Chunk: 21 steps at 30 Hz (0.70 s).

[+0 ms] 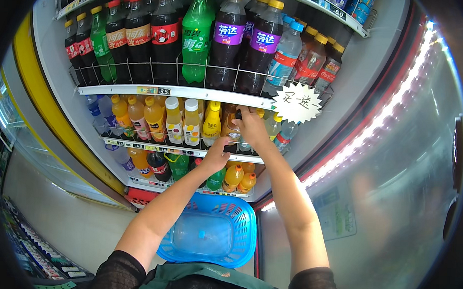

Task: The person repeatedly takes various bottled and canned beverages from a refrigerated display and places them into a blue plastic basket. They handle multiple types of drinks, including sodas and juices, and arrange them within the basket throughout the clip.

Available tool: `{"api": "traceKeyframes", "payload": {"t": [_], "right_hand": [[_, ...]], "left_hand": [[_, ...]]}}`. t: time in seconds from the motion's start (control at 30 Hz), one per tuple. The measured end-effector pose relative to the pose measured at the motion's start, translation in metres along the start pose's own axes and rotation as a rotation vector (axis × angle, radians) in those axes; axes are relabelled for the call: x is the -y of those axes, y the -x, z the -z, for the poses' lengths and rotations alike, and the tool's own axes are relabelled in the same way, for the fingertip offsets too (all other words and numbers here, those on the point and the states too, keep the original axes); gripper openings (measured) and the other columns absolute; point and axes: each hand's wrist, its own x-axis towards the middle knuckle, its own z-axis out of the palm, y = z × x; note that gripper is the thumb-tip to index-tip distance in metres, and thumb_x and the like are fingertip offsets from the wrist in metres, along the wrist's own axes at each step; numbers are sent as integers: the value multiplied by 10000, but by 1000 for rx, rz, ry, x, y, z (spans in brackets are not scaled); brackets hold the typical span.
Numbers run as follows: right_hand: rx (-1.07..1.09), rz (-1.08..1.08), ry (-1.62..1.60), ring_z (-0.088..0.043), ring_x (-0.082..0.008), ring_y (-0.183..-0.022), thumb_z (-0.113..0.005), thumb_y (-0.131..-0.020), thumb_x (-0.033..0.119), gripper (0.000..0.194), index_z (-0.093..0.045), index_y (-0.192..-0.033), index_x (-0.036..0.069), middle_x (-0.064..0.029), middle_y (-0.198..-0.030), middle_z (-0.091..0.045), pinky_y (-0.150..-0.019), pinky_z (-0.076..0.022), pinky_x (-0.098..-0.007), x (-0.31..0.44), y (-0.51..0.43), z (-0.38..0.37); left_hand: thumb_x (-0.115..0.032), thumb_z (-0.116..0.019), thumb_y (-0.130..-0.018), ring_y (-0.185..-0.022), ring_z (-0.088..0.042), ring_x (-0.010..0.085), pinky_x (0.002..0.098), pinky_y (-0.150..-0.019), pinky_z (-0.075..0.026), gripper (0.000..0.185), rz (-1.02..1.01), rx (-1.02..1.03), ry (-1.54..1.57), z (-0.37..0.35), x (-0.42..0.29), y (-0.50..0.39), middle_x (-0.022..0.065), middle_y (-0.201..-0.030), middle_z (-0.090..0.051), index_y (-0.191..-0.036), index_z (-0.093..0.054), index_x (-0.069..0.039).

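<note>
My right hand (251, 127) reaches into the middle shelf of a drinks fridge, its fingers around the dark cap of an amber drink bottle (231, 125). Just below, my left hand (217, 155) is at the wire rail and front edge of that shelf, its fingertips by the bottle's lower part. Whether it touches the bottle or only the rail is hard to tell. Left of the amber bottle stands a yellow Schweppes bottle (212, 126), then two white-capped juice bottles (192, 124). Several clear bottles (272, 127) stand partly behind my right hand and to its right.
Soda bottles (197, 40) line the upper shelf; its white front edge (218, 96) is above my hands. A starburst paper sign (297, 103) hangs there. Larger bottles (233, 177) fill the lower shelf. A blue plastic basket (245, 236) is below my arms. The glass door (367, 187) is on the right.
</note>
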Motion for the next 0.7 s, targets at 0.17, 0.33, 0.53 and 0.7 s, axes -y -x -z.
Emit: {"api": "traceKeyframes", "payload": {"t": [0.17,0.33,0.53,0.7], "right_hand": [[-13,9,48,-647,-464,-980,-699,-874,148,452,-548,-1285,36,-273,-1202,-590,-847,-537,-511,-20,-2,-22],[-91,-59,-9,-627,-465,-974,-711,-869,147,529,-508,-1349,56,-260,-1150,-574,-823,-532,-500,11,26,-18],[59,-93,77,-636,-395,-946,-656,-878,185,321,-621,-1185,98,-181,-1069,-628,-805,-524,-485,-16,207,-38],[332,-190,356,-531,-379,-1191,-742,-799,205,331,-670,-1101,91,-194,-1259,-542,-954,-483,-456,-21,349,-46]], "left_hand": [[6,-625,-917,-1298,-525,252,373,-1058,-432,483,52,100,-9,5,-18,24,124,-1349,-548,-1368,-468,-66],[-37,-671,-901,-1258,-545,231,352,-1019,-452,498,43,73,-29,32,18,88,85,-1333,-556,-1369,-508,-84],[-56,-691,-809,-1246,-508,400,440,-1070,-408,433,50,-20,-397,115,42,215,211,-1295,-555,-1231,-598,-36],[-135,-722,-820,-1332,-420,457,496,-1103,-373,556,356,-36,-607,139,82,308,277,-1459,-399,-1346,-552,-73]]}}
